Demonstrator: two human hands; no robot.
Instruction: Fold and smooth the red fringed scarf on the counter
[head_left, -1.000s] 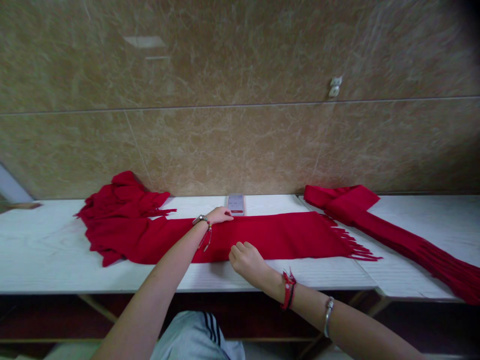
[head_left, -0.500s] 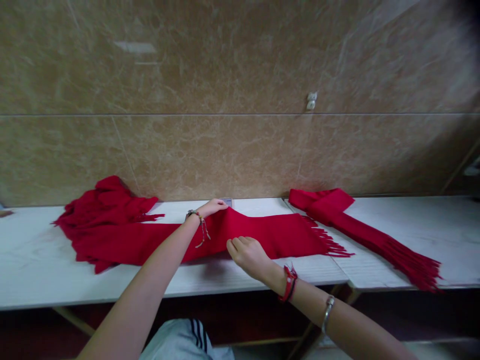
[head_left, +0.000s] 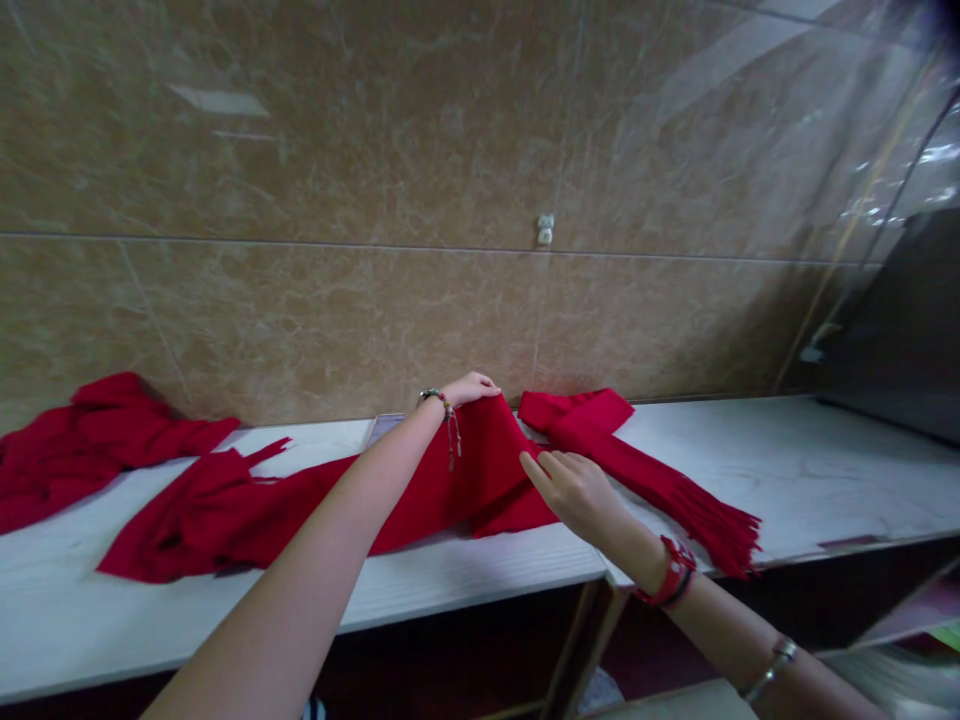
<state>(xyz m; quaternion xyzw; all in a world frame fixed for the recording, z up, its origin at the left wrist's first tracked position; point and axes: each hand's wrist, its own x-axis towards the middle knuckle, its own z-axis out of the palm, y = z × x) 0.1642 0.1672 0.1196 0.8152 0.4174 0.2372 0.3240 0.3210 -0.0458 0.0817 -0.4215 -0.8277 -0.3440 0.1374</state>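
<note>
A long red scarf (head_left: 247, 505) lies along the white table (head_left: 465, 575), its middle lifted off the surface. My left hand (head_left: 471, 389) is closed on the scarf's far edge, raised above the table. My right hand (head_left: 571, 487) pinches the near edge of the same scarf, just to the right. The scarf folds between my two hands. A second red scarf (head_left: 645, 478) with a fringed end lies at the right, partly behind my right hand.
A heap of red scarves (head_left: 82, 440) sits at the far left against the marble wall (head_left: 375, 200). A phone (head_left: 384, 428) peeks out behind my left forearm. A second white tabletop (head_left: 810, 470) extends right. A dark panel (head_left: 900, 340) stands at far right.
Both hands lifted the scarf's middle and carried it rightward; its fringed right end is now hidden. The view has swung to the right.
</note>
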